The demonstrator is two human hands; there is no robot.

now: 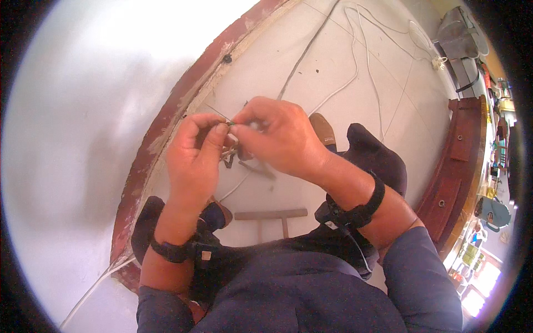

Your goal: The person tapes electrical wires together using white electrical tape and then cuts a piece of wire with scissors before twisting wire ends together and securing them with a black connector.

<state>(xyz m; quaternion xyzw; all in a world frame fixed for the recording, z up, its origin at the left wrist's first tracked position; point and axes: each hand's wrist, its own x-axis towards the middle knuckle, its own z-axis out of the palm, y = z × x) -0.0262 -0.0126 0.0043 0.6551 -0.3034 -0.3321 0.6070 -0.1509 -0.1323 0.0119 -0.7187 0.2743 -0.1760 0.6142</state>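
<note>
Near the middle of the view, my left hand (191, 155) and my right hand (283, 136) meet with fingers pinched on a thin wire (217, 112), which sticks out up and to the left. A tiny greenish bit shows between the fingertips. Just below them is a cluster of pale and dark pieces (229, 155), partly hidden and blurred, too unclear to name. Both my wrists carry black straps.
A white wall (78, 111) with a red-brown skirting (158, 133) runs along the left. Cables (355, 61) lie across the tiled floor. A T-shaped bar (271, 213) is between my feet. A wooden furniture piece (444, 183) and cluttered items stand at the right.
</note>
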